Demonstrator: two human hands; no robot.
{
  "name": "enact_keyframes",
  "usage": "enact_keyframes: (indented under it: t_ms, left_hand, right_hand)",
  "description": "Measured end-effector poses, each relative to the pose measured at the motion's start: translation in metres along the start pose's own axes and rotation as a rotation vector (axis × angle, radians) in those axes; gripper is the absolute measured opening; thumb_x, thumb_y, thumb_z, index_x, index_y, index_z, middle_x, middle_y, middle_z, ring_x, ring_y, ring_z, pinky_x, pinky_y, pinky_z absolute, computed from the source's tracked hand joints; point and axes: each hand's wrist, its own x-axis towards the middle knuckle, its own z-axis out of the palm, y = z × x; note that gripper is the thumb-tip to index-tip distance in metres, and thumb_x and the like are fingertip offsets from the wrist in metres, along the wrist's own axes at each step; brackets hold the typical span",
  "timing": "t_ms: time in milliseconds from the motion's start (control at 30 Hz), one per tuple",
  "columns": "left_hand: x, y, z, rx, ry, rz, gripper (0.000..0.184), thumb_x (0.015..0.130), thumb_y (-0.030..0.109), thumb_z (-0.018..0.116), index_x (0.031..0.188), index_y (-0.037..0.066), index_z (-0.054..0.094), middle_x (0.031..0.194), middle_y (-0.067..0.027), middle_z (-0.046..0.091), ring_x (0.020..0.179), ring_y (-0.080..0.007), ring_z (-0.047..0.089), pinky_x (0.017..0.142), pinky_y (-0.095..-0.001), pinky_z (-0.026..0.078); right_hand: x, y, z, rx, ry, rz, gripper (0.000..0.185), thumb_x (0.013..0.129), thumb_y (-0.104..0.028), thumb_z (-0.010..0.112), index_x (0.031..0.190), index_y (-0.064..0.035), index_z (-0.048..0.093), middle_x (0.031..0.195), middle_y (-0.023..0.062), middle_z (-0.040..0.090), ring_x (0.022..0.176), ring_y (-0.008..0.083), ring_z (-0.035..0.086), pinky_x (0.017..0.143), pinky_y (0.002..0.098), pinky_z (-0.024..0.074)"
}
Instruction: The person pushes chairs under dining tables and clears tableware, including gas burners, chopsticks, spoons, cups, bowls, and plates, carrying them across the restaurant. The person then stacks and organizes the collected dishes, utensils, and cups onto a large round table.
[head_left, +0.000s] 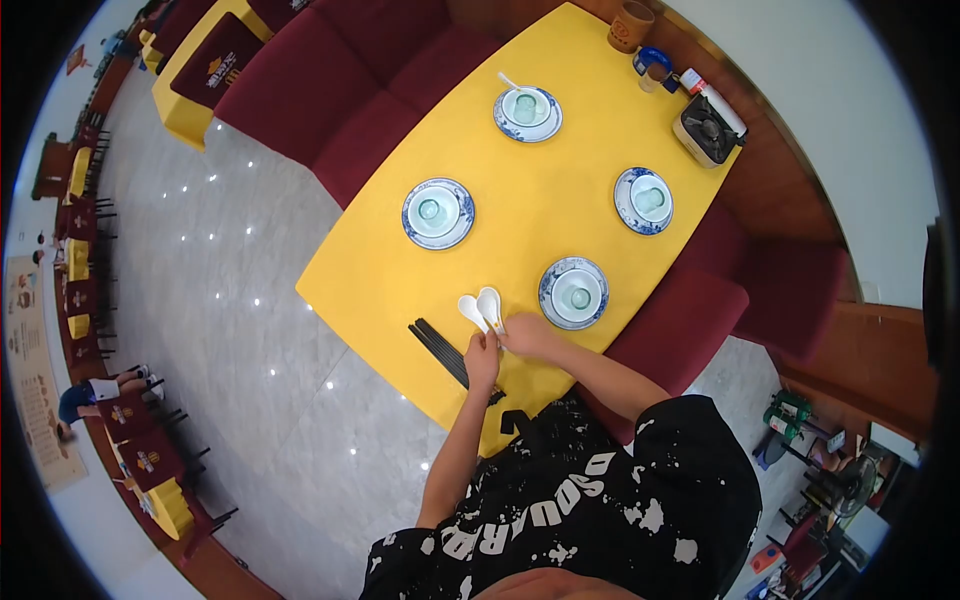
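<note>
Two white soup spoons meet over the near part of the yellow table, bowls pointing away from me. My left hand [482, 362] is closed on the handle end of the left soup spoon [470, 309]. Beside it, the fingers of my right hand [532, 336] pinch the handle of the right soup spoon [489, 304]; the exact finger contact is partly hidden. Dark chopsticks [438, 352] lie in a bundle on the cloth, left of my left hand. Just beyond my right hand is a place setting [574, 294] with a blue-patterned plate, white bowl and glass.
The yellow tablecloth [370, 285] carries further settings: left [438, 213], right [644, 201] and far [528, 114], the far one with a spoon. A portable stove [706, 132] and a brown cup [630, 27] stand at the wall side. Dark red seats [690, 325] flank the table.
</note>
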Motion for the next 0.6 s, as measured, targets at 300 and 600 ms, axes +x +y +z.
enact_keyframes:
  t_ms: [300,600]
  left_hand:
    - [-0.007,0.017,-0.006,0.054,0.008,0.034,0.038,0.095,0.032,0.062,0.101,-0.006,0.060,0.082,-0.0159,0.067,0.076,-0.0251,0.064,0.071,-0.0377,0.050]
    - [0.001,-0.006,0.006,-0.068,-0.034,0.110,0.038,0.093,0.025,0.067,0.112,-0.005,0.055,0.082,-0.0037,0.055,0.070,-0.0112,0.050,0.064,-0.0293,0.045]
  right_hand:
    - [0.223,0.060,-0.272,-0.265,1.072,0.077,0.030,0.085,-0.024,0.060,0.104,-0.0021,0.067,0.106,0.0156,0.066,0.104,0.0332,0.060,0.087,0.0510,0.0460]
    - [0.336,0.096,-0.361,-0.091,0.663,0.256,0.028,0.083,-0.027,0.064,0.103,-0.0094,0.073,0.112,0.0135,0.068,0.109,0.0341,0.059,0.092,0.0560,0.0437]
